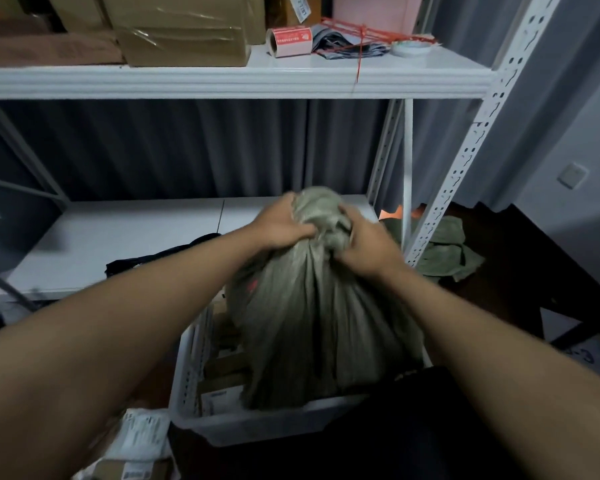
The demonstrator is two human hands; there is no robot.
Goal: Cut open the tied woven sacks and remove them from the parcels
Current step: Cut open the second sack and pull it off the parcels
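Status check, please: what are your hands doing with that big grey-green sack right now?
Both hands, left hand and right hand, gripping the bunched neck of the woven sack. Sack upright in the white crate, still closed. No cutting tool visible.

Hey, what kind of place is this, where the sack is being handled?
Probably a parcel sorting or storage room: white metal shelving holding cardboard boxes, a label roll, and a white crate holding parcels and a sack.
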